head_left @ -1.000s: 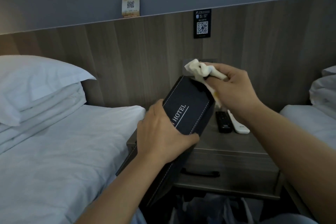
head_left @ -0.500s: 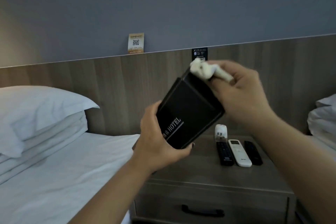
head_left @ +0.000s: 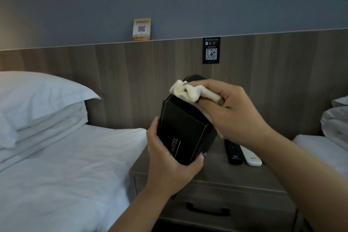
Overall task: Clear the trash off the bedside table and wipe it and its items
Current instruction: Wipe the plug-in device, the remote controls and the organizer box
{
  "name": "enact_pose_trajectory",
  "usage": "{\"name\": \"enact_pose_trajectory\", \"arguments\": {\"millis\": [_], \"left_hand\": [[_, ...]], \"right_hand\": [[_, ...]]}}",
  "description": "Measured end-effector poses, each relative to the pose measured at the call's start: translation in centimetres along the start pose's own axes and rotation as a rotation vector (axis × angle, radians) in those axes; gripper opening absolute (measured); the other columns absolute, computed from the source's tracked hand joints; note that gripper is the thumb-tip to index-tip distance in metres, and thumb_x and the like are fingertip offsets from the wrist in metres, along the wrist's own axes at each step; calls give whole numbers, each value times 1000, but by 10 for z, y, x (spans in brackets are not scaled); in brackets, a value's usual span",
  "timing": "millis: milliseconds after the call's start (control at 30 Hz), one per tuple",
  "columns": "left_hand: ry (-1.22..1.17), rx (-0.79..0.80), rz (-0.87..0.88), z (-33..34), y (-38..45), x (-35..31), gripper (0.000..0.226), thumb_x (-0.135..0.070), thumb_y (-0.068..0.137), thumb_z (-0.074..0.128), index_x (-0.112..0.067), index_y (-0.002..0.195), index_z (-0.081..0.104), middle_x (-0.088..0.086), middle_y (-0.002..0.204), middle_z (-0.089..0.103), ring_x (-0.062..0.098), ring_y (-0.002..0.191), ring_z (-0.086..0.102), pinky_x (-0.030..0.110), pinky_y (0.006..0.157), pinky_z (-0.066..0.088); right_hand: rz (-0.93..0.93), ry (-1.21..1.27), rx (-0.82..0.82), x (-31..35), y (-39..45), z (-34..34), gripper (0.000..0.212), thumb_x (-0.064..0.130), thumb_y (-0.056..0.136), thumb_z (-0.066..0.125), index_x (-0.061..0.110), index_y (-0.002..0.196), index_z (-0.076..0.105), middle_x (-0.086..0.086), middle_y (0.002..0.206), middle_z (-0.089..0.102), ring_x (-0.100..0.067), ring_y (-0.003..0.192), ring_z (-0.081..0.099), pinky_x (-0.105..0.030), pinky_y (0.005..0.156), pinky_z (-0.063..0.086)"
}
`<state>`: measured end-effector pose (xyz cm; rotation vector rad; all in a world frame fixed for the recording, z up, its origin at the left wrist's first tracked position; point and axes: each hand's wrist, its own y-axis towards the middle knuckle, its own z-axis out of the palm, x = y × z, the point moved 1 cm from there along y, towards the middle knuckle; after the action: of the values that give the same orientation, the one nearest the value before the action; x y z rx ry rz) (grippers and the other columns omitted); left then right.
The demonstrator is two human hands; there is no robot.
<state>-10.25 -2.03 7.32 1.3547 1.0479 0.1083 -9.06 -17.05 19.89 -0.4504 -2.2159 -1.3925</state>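
Clearly the step in hand is wiping the black stitched leatherette box marked "HOTEL" point(head_left: 185, 133), which is held tilted in the air above the grey-brown wooden bedside desk point(head_left: 216, 173). The left hand point(head_left: 169, 165) grips its lower end, fingers curled around the near face; that hold looks firm enough to brace against rubbing. The right hand point(head_left: 231, 111) clutches a crumpled cream cloth point(head_left: 186, 90) and presses it on the box's upper edge. To do this well, I would turn the box in the left hand so each face and the stitched seams meet the cloth in turn.

Going left to right: a white bed with stacked pillows point(head_left: 47, 100), the desk with its dark drawer handle point(head_left: 208, 210), then a black remote point(head_left: 233, 153) and a white remote point(head_left: 251, 158) lying side by side, and a second white bed point(head_left: 327, 149). Behind runs a wood-grain headboard panel point(head_left: 131, 81) below a grey wall.
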Motion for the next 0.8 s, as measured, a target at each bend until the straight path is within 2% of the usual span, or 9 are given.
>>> {"name": "enact_pose_trajectory", "arguments": {"millis": [133, 200, 333, 433, 500, 567, 633, 700, 800], "left_hand": [[-10, -36, -64, -5, 19, -27, 109, -49, 52, 87, -38, 140, 22, -15, 137, 44, 7, 126, 49, 28, 93, 52], [25, -17, -76, -4, 18, -32, 105, -51, 51, 86, -42, 136, 24, -18, 135, 45, 3, 125, 49, 27, 95, 51], [39, 32, -21, 0, 17, -36, 91, -49, 59, 78, -22, 135, 36, -7, 130, 51, 14, 121, 53, 34, 95, 50], [-105, -26, -48, -3, 14, -35, 88, -39, 58, 84, -26, 132, 36, -5, 126, 54, 18, 116, 58, 37, 89, 54], [-135, -62, -43, -9, 8, -31, 95, -33, 55, 88, -25, 133, 35, -11, 126, 55, 14, 116, 59, 28, 87, 54], [-93, -92, -11, -15, 3, -27, 96, -33, 53, 89, -25, 133, 35, -17, 125, 54, 9, 117, 57, 16, 86, 50], [-99, -127, -9, -19, -2, -27, 97, -37, 52, 88, -30, 134, 35, -22, 125, 52, 5, 118, 55, 11, 86, 47], [-80, -136, 3, -21, -5, -30, 97, -39, 51, 87, -34, 132, 34, -26, 124, 49, 2, 118, 54, 8, 86, 45], [-43, -90, -3, -15, -3, -36, 98, -40, 50, 87, -36, 131, 33, -25, 123, 49, 1, 116, 54, 7, 85, 44]], "right_hand": [[-11, -19, 62, 6, -7, 8, 34, 2, 92, 56, 28, 107, 71, 17, 99, 71, 3, 96, 65, -16, 82, 52], [-51, -112, 58, 11, -11, 11, 35, 3, 92, 56, 29, 108, 71, 19, 101, 70, 6, 99, 62, -11, 83, 49], [-235, -371, 164, 21, -13, 21, 29, 2, 92, 53, 17, 110, 69, 5, 110, 68, -5, 108, 59, -27, 91, 47], [-223, -358, 245, 22, -11, 25, 33, -2, 91, 50, 15, 114, 67, 2, 117, 64, -7, 114, 55, -30, 95, 44], [-249, -347, 276, 20, -9, 30, 32, -6, 89, 48, 11, 106, 69, -1, 115, 65, -11, 113, 55, -34, 93, 44], [-267, -362, 279, 15, -3, 34, 37, -8, 87, 46, 11, 108, 69, -2, 120, 64, -14, 117, 55, -35, 98, 44], [-258, -383, 259, 7, 9, 30, 42, -11, 84, 44, 11, 109, 70, 1, 123, 64, -8, 121, 52, -36, 108, 38], [-227, -413, 220, -2, 22, 18, 35, -14, 82, 43, 9, 90, 69, 5, 115, 67, 3, 117, 51, -38, 112, 33], [-134, -457, 130, -9, 35, 0, 30, -12, 84, 43, 7, 84, 65, 7, 107, 68, 17, 109, 47, -34, 114, 27]]}}
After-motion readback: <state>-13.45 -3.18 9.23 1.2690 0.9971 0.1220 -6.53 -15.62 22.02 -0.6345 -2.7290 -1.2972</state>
